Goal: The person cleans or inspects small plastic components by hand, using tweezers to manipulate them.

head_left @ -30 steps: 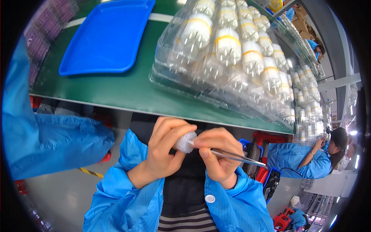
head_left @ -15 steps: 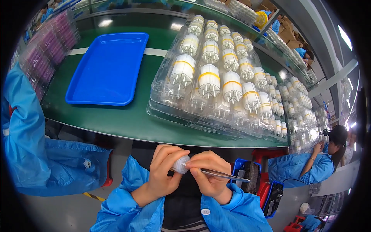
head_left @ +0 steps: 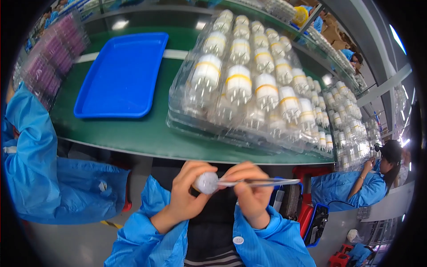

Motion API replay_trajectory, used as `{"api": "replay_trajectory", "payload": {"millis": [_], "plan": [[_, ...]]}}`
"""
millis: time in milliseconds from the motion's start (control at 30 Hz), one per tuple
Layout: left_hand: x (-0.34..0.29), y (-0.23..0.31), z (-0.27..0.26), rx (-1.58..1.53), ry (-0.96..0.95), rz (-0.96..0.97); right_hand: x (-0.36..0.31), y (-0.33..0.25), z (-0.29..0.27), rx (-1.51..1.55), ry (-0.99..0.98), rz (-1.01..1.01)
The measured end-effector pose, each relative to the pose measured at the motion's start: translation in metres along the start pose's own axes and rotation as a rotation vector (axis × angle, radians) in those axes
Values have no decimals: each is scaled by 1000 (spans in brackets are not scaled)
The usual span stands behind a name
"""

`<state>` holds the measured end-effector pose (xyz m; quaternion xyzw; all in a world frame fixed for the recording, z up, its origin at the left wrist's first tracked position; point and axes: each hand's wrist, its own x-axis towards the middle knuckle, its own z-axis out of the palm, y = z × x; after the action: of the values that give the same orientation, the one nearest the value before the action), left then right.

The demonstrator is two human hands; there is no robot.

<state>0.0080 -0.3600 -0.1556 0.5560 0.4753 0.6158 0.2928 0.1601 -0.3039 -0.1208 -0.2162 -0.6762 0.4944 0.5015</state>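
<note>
In front of my body, below the bench edge, my left hand (head_left: 187, 192) is closed around a white cylindrical part (head_left: 207, 183), its round, pale end facing up. My right hand (head_left: 250, 192) pinches a pair of metal tweezers (head_left: 280, 182), whose broad end sticks out to the right, nearly level. Their tips reach the edge of the white part, but blur hides whether they touch it. The white part looks similar to the banded white cylinders (head_left: 239, 84) with metal prongs on the bench.
Stacked clear plastic trays (head_left: 178, 116) hold the cylinders on the green bench (head_left: 147, 141). A shallow blue tray (head_left: 122, 75) lies left of them. Clear packs of pink items (head_left: 49, 66) stand far left. Co-workers in blue sit on both sides; bins (head_left: 316, 224) are at lower right.
The tweezers have swung up from a downward slant to almost level. The white part's round end now faces me more fully. The whole view has shifted slightly.
</note>
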Motion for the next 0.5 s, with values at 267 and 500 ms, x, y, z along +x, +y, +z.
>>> {"api": "replay_trajectory", "payload": {"millis": [267,500], "plan": [[1,-6,0,-330,-64,-106,0,1,2,59,106,-33],[0,-6,-2,-315,-90,-73,-8,-1,4,126,77,16]]}}
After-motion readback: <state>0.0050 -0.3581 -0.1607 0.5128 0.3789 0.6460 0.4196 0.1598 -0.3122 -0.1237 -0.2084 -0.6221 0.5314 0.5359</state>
